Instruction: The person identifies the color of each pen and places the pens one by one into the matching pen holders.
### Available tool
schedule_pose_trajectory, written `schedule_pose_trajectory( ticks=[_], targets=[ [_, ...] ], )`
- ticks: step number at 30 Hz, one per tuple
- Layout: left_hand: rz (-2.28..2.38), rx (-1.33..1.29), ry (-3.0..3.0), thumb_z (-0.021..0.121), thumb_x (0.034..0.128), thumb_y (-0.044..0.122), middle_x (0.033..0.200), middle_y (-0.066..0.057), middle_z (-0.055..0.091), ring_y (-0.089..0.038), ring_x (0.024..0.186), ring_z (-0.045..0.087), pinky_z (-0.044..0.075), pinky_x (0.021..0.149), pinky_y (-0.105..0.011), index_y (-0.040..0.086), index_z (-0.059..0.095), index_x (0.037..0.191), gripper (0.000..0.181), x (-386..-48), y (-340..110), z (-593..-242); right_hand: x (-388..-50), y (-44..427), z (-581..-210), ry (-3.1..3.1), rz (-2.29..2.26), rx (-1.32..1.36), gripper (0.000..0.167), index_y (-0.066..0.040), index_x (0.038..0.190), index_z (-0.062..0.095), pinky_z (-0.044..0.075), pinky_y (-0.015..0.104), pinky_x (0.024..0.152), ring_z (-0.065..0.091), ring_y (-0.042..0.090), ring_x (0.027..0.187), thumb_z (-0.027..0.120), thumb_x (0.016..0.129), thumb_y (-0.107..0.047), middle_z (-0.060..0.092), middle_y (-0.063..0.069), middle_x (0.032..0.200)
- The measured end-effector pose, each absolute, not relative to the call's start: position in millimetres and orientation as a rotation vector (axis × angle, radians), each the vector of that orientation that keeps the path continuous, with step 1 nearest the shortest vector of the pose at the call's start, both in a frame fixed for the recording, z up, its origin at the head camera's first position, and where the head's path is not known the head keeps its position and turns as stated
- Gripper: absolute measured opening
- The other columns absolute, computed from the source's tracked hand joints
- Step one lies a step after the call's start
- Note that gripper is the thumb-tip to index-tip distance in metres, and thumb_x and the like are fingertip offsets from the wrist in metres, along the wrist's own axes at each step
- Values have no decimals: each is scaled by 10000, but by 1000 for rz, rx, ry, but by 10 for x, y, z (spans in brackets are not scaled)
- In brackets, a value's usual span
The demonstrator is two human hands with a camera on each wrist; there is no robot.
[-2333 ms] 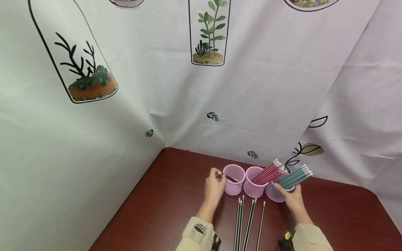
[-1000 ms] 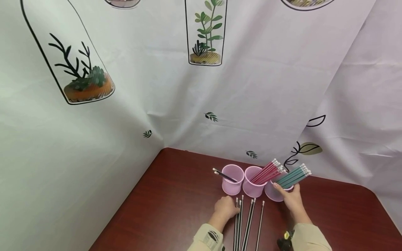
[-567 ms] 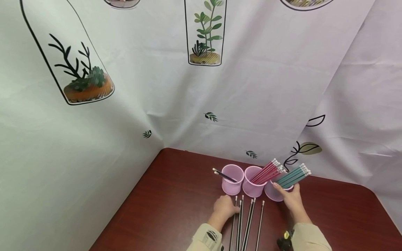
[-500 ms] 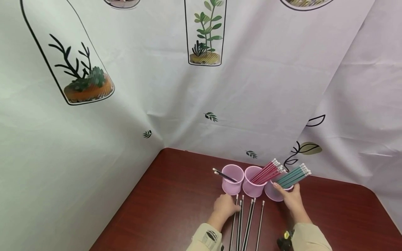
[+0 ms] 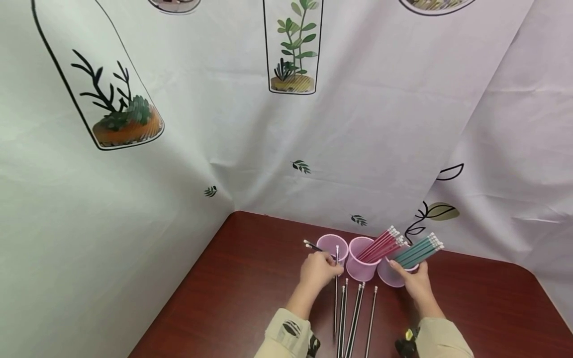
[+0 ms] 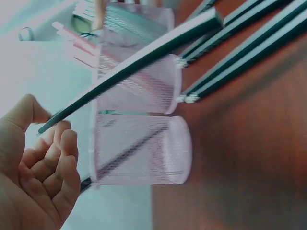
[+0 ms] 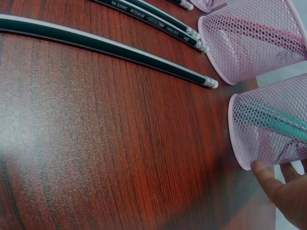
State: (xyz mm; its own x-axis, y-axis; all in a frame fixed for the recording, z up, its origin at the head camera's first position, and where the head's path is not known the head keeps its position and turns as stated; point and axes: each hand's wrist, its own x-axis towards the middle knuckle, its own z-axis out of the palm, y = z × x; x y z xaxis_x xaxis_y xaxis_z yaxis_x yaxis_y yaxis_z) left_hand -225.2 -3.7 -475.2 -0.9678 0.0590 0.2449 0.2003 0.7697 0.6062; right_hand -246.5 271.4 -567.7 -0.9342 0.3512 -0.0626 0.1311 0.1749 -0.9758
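Note:
My left hand [image 5: 317, 271] pinches a dark striped pencil [image 6: 129, 72] between thumb and fingers near its eraser end. It is raised in front of the left pink mesh pencil cup [image 6: 175, 151], where a couple of black pencils lean out to the left. My right hand [image 5: 420, 288] holds the right pink mesh cup [image 5: 390, 278], thumb near the rim and fingers around the far side. Teal pencils [image 5: 418, 252] fill that cup, white erasers up. Between these two, the middle pink cup [image 5: 361, 271] contains red pencils [image 5: 380, 246].
Several black striped pencils [image 5: 355, 318] lie on the brown wooden table [image 5: 233, 288] in front of the cups, erasers toward them. A white patterned cloth [image 5: 250, 124] hangs behind and along the left side.
My left hand has picked up a black pencil from the table and carried it up toward the left cup. Earlier it left another one there. The right hand stays on its cup.

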Motion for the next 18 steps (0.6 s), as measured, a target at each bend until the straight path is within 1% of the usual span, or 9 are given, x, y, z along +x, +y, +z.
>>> schedule_pose_trajectory(
  ticks=[4,7,9,11,15,18],
  targets=[
    [-1120,-159,-2544,697,652,241,529,144,510,-28,489,447,364,443,-195,187,584,598,137,-2296,-76,-4581,-2329,2591,-5432,-2283,1847,-457,1017,-10,1437,42,93,519,1096,142,407,1335,720,784,-394,171,296,1435],
    [-1293,-141,-2307,695,665,163,561,95,567,-20,504,492,414,470,-173,136,614,639,89,-2324,-97,-4463,-2259,2529,-5294,-2296,1850,-443,997,24,1432,16,77,535,1092,116,434,1334,700,810,-350,146,334,1425],
    [-1376,-150,-2159,691,674,111,582,54,596,-29,516,527,450,483,-168,103,623,667,69,-2336,-108,-4389,-2269,2535,-5312,-2288,1853,-451,992,11,1432,35,88,530,1093,128,423,1334,711,802,-350,164,322,1425],
    [-1418,-164,-2057,691,686,80,596,19,614,-45,524,552,473,487,-171,76,624,688,67,-2350,-120,-4338,-2321,2577,-5405,-2283,1843,-460,1007,-1,1432,50,108,526,1092,147,412,1331,723,784,-376,186,307,1426],
    [-1461,-152,-1972,677,714,49,644,-15,638,-72,547,590,498,501,-177,54,616,744,68,-2362,-146,-4289,-2422,2665,-5594,-2262,1830,-457,1046,-20,1429,71,131,527,1086,177,399,1319,744,744,-435,216,283,1421],
    [-1510,-152,-1914,655,728,17,697,-35,652,-101,578,616,513,515,-195,35,589,807,104,-2356,-161,-4303,-2365,2623,-5473,-2293,1847,-460,1018,-10,1438,29,107,532,1090,140,409,1334,719,788,-381,173,306,1433]
  ],
)
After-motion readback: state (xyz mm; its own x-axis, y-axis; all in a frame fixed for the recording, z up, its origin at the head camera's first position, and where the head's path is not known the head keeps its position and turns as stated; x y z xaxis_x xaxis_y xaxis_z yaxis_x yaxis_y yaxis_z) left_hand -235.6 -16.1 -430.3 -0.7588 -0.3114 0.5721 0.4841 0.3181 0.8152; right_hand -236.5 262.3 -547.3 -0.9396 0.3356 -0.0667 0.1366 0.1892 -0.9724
